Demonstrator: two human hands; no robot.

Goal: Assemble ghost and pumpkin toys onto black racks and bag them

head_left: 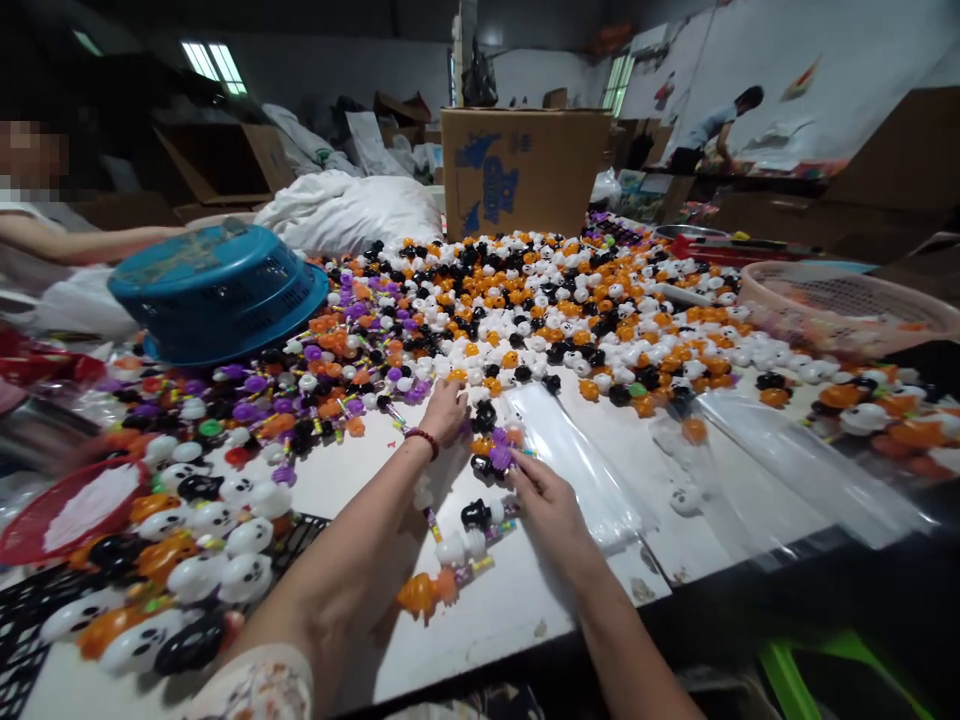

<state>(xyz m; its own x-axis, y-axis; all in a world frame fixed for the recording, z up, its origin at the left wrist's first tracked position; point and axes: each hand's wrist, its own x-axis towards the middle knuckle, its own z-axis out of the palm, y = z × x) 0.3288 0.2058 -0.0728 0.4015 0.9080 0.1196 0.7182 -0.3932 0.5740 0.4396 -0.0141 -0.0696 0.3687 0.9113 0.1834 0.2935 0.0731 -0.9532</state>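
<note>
My left hand (446,412), with a red bead bracelet at the wrist, reaches to the near edge of a big pile of orange, white, black and purple toy pieces (517,290). Its fingers are bent down at the pieces, and what they hold, if anything, is hidden. My right hand (546,500) pinches a purple piece (501,452) beside a black one. Closer to me on the white table (502,640) lie a black piece (475,514), white pieces (452,549) and an orange piece (420,595) with coloured sticks. Clear plastic bags (574,465) lie right of my hands.
A blue basket (217,290) rests upside down at the left, near another person's arm (90,240). A cardboard box (525,170) stands behind the pile. A pink basket (847,310) is at the right, a red basket (71,510) at the left. Someone (712,130) bends over far back.
</note>
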